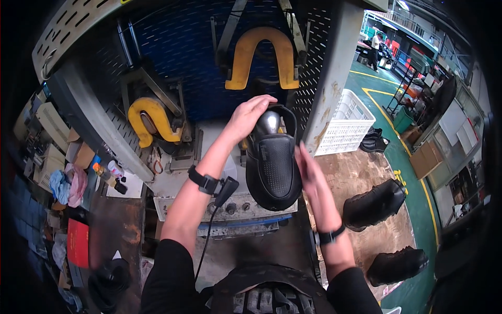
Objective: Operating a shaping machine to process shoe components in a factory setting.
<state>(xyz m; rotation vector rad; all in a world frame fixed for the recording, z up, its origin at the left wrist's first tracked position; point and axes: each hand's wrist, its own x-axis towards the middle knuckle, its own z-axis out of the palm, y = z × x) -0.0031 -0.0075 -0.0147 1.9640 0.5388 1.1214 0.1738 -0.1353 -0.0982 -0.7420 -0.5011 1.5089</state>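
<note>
Head view, at frame centre: left hand (pixel 250 116) is gripping the black shoe's (pixel 273 170) stiff heel, while the open right hand (pixel 309 170) is flanking its soft, light-looking upper.

A factory workshop seen from above through a wide, curved lens. Straight ahead stands a grey machine with a blue perforated back panel (pixel 178 47) and two yellow horseshoe-shaped clamps (pixel 264 52), one high in the middle and one lower to the left. A grey pillar (pixel 334 73) rises on the right, with a white plastic crate (pixel 348 125) just beside it. The floor (pixel 418 209) is green with yellow painted lines. A worn brown mat (pixel 361 172) carries several black shoes. On the left, a cluttered surface holds rags, small bottles and a red folder. In the far distance, what seems to be a person stands among shelving under bright overhead lights.
</note>
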